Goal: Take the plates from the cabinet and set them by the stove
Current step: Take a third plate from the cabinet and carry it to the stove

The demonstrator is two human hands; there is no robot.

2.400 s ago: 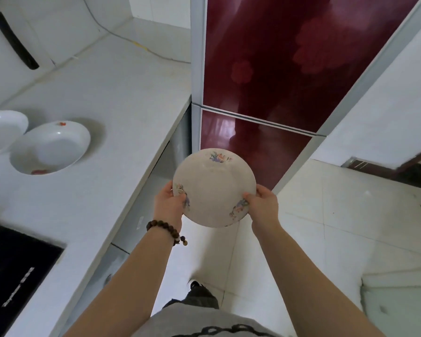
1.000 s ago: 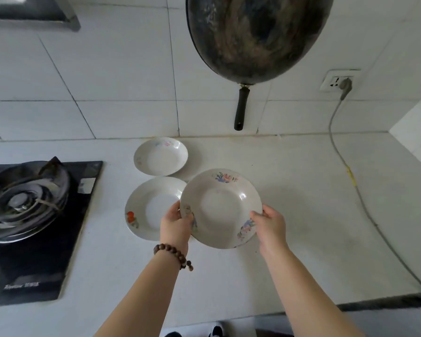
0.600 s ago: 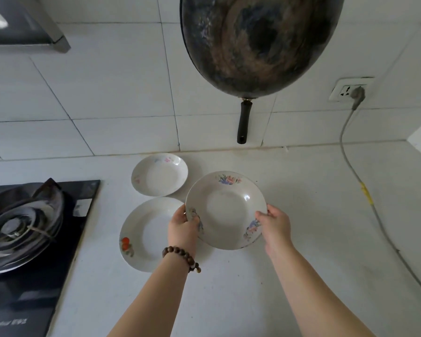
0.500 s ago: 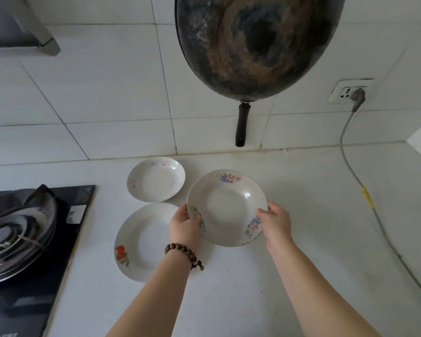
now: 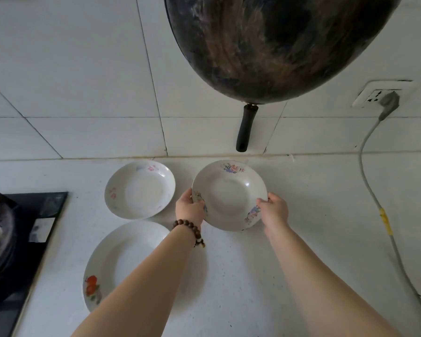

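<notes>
Now both hands are gripping the floral plate [image 5: 229,194] by opposite rims; left hand [image 5: 189,209] curling round its left edge, right hand [image 5: 274,210] pinching its right; it is sitting low over the counter [image 5: 301,239], beside two plates [image 5: 139,189] near the stove [image 5: 15,239].

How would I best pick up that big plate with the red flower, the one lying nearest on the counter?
Take the big plate by its rim, probably from the near edge. It lies flat and face up on the counter, and its wide rim flares outward, leaving room to hook under it with a thumb on top. The stove sits close on its left.
</notes>
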